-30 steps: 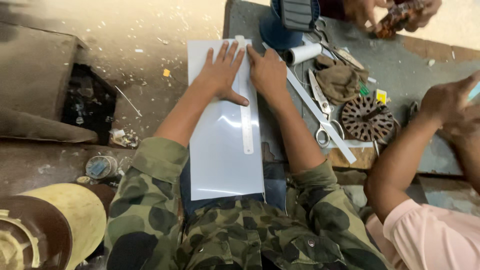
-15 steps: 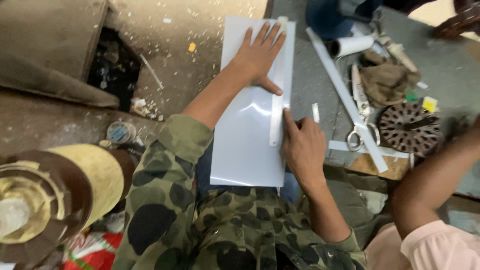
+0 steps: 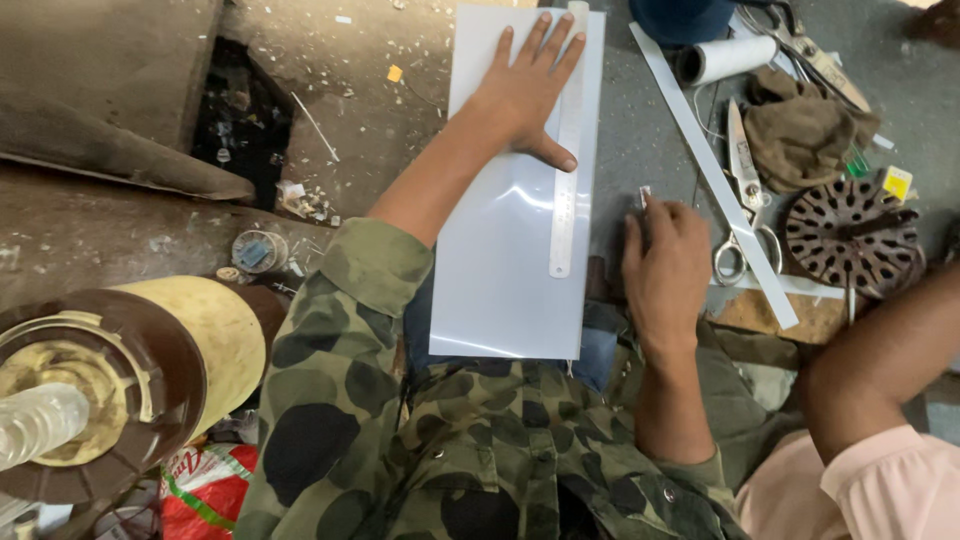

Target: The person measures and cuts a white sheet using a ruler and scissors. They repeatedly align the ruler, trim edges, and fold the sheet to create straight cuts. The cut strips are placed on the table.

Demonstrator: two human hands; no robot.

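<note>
A long white sheet [image 3: 505, 280] lies from my lap onto the grey work surface [image 3: 640, 130]. A metal ruler [image 3: 566, 190] runs lengthwise along its right side. My left hand [image 3: 525, 85] rests flat on the sheet's upper part, fingers spread, with the thumb tip against the ruler. My right hand [image 3: 665, 270] lies just right of the sheet on the grey surface. Its fingers are closed around a small pale tool [image 3: 644, 196] whose tip sticks up; its kind cannot be told.
Scissors [image 3: 741, 205], a long white strip [image 3: 712, 165], a white roll [image 3: 722, 58], a brown cloth [image 3: 805, 125] and a round perforated metal disc [image 3: 850, 235] lie to the right. A co-worker's arm [image 3: 880, 365] reaches in there. A large spool [image 3: 120, 385] stands at lower left.
My right hand came down from the sheet's top, along the ruler, then off the sheet to its right with the small tool. My left hand stayed pressed on the sheet.
</note>
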